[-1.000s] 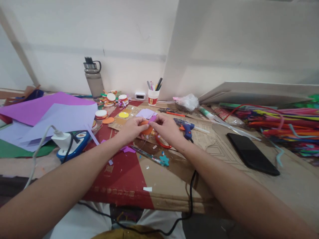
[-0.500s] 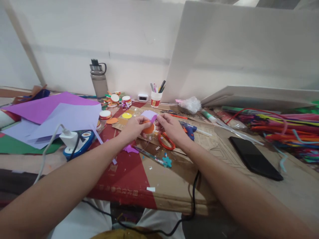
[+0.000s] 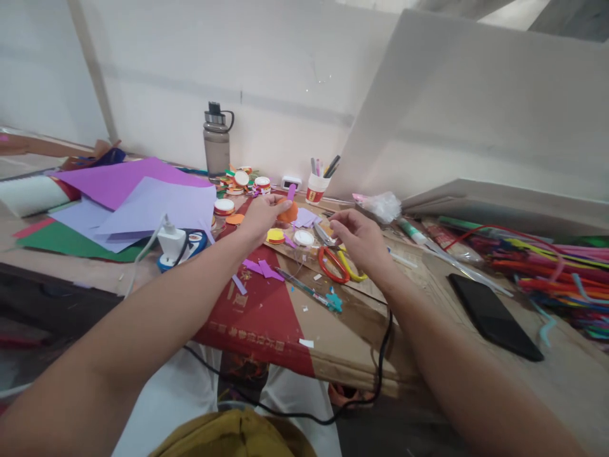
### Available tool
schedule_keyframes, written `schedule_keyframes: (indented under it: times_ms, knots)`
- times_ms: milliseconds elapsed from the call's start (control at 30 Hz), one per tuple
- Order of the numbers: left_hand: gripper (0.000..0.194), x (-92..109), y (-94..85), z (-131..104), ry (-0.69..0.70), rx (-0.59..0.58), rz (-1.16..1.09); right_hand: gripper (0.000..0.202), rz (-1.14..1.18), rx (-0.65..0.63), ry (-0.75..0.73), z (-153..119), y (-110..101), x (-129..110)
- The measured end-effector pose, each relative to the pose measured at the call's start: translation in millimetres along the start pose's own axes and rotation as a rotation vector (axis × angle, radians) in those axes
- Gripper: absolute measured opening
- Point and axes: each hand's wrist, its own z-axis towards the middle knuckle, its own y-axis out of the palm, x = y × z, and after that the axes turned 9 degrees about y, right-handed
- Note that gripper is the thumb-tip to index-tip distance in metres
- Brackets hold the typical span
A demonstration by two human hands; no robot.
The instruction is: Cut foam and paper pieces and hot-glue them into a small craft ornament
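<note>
In my left hand (image 3: 262, 216) is an orange paper disc (image 3: 288, 213), pinched between thumb and fingers, with a purple paper strip (image 3: 292, 192) standing up from its top. My right hand (image 3: 359, 235) is apart from it, fingers curved and loosely spread, with nothing visible in them. Just left of and below that hand lie scissors with red and yellow handles (image 3: 333, 264). Lilac paper pieces (image 3: 307, 218), a white round lid (image 3: 303, 238) and a yellow disc (image 3: 275, 236) sit on the cardboard between my hands.
Purple and lilac sheets (image 3: 157, 206) spread at left beside a white plug (image 3: 172, 242). A water bottle (image 3: 217, 149) and a cup of pens (image 3: 317, 188) stand at the back. A black phone (image 3: 495, 317) and colourful pipe cleaners (image 3: 542, 273) lie right. A pen (image 3: 304, 287) lies in front.
My hands have moved apart: the left lifts the orange disc with the purple strip, the right has let go and shifted right, above the scissors. The camera view has turned slightly left.
</note>
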Motion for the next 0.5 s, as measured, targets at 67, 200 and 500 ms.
schedule_keyframes:
  times_ms: [67,200,500]
  knots:
    - [0.022,0,-2.6,2,0.0,0.013,-0.025,0.018,0.001,0.002,0.005,-1,-3,0]
    - [0.02,0,-2.1,3,-0.008,0.056,-0.053,0.014,-0.126,-0.123,-0.159,-6,1,1]
    - [0.022,-6,0.0,0,-0.006,0.054,-0.004,0.035,-0.571,-0.493,-0.565,-21,22,2]
